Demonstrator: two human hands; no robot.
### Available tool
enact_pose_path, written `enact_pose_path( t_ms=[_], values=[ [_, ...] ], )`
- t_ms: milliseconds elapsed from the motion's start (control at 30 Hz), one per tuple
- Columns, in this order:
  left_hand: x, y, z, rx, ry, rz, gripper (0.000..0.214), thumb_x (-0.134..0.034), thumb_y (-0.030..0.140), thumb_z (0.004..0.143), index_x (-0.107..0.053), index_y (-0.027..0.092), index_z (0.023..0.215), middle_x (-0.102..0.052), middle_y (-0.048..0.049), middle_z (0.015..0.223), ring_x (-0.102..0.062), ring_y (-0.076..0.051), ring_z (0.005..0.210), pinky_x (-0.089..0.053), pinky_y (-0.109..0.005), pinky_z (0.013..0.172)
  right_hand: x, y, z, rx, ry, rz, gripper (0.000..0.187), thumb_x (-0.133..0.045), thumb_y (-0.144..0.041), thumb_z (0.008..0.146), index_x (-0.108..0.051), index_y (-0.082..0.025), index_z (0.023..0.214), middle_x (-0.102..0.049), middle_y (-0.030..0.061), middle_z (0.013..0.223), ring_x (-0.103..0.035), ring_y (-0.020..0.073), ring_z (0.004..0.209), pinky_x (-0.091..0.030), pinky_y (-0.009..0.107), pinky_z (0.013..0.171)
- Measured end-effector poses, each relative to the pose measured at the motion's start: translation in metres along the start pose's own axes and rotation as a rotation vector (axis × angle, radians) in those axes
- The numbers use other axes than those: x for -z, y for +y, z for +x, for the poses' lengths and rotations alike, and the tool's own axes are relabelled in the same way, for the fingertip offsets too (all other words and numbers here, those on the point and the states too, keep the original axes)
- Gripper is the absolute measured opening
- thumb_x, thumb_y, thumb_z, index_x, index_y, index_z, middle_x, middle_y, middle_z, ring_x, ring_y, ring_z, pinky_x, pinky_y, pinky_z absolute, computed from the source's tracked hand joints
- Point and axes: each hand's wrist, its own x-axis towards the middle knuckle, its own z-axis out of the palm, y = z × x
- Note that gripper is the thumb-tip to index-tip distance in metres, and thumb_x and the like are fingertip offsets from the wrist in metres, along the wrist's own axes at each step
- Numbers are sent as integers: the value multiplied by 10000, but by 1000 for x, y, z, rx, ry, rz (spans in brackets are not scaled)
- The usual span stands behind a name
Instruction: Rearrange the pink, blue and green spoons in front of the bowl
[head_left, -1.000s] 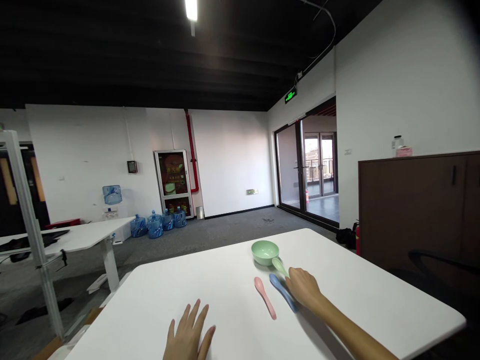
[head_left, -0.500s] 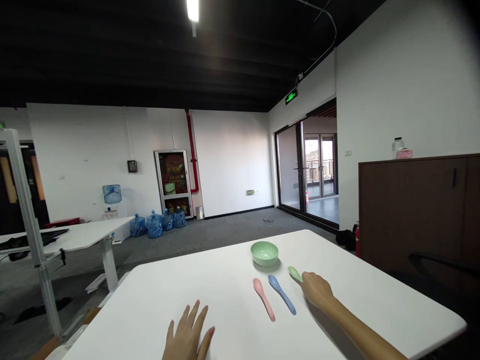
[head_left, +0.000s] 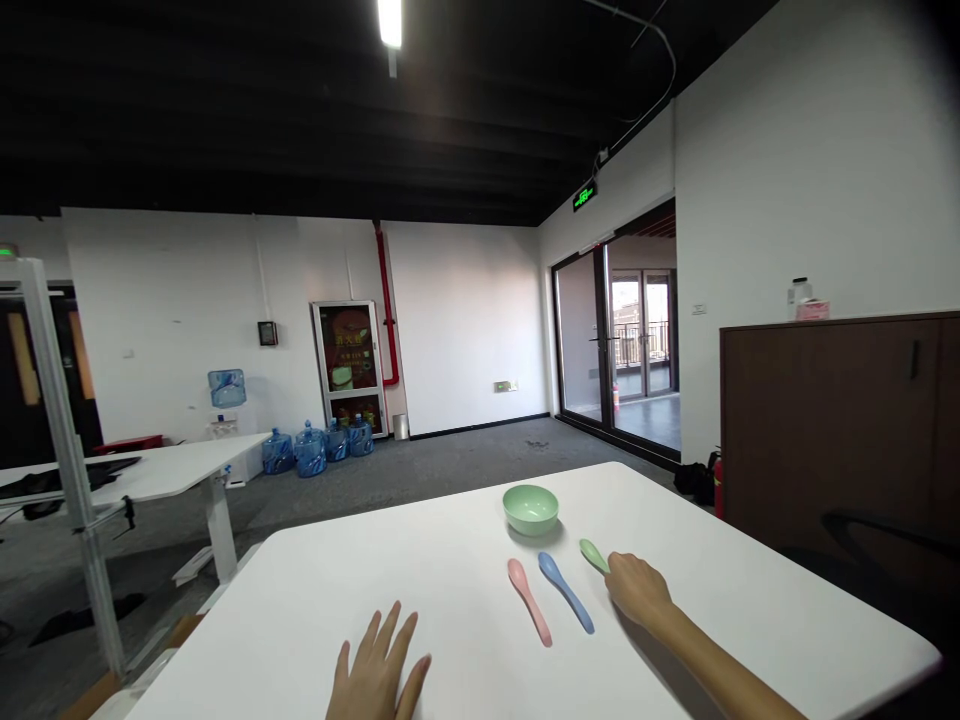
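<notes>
My right hand is closed round the handle of a green spoon; only the spoon's bowl and neck show past my fingers. Just left of it lie a blue spoon and, farther left, a pink spoon, side by side on the white table. A green bowl stands upright behind the spoons, apart from them and from my hand. At the table's near side my left hand rests with fingers spread, holding nothing.
The white table ends in rounded corners at the far left and far right. A dark brown cabinet and a black chair are to the right. Another white table stands left, with blue water bottles on the floor beyond.
The whole view has shifted very slightly. My right hand keeps its hold on the green spoon, and the bowl and other spoons stay in place on the table.
</notes>
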Motion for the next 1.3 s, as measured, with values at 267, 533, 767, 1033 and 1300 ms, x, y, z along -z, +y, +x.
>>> enact_pose_path(
  t_ms=[267, 533, 767, 1033, 1300],
  values=[
    [-4, -2, 0, -17, 31, 19, 506, -369, 445, 995, -514, 357, 1471, -489, -27, 1598, -431, -323, 1488, -443, -611, 1156, 5, -2, -6, -13, 17, 7, 357, -386, -75, 930, -737, -121, 974, -756, 173, 1018, -740, 268, 909, -384, 302, 642],
    [-2, -3, 1, -25, 39, 16, 513, -359, 432, 997, -508, 337, 1478, -488, -42, 1597, -438, -329, 1484, -442, -626, 1151, 23, -4, -14, 5, 48, 3, 344, -391, -185, 986, -729, -126, 965, -751, 175, 1022, -735, 276, 915, -405, 315, 666],
    [4, -1, 2, -6, 33, 15, 513, -365, 420, 991, -512, 334, 1475, -489, -52, 1597, -429, -335, 1488, -428, -639, 1157, 51, -26, -26, 126, 225, 82, 492, -339, -379, 1041, -647, -107, 1311, -689, 204, 1301, -665, 328, 1164, -499, 416, 913],
    [14, 3, 2, 19, 31, 19, 508, -379, 413, 984, -528, 333, 1464, -497, -56, 1593, -435, -329, 1487, -424, -625, 1164, 64, -61, -54, 273, 201, 303, 709, -358, -578, 1008, -376, -194, 1605, -270, 111, 1699, -238, 324, 1573, -339, 525, 1207],
    [12, 0, 1, 22, 36, 2, 508, -390, 413, 977, -533, 344, 1460, -508, -53, 1589, -441, -330, 1486, -425, -622, 1163, 52, -73, -73, 301, 119, 327, 721, -362, -595, 1002, -359, -217, 1617, -270, 93, 1698, -224, 326, 1576, -299, 540, 1241]
  ],
)
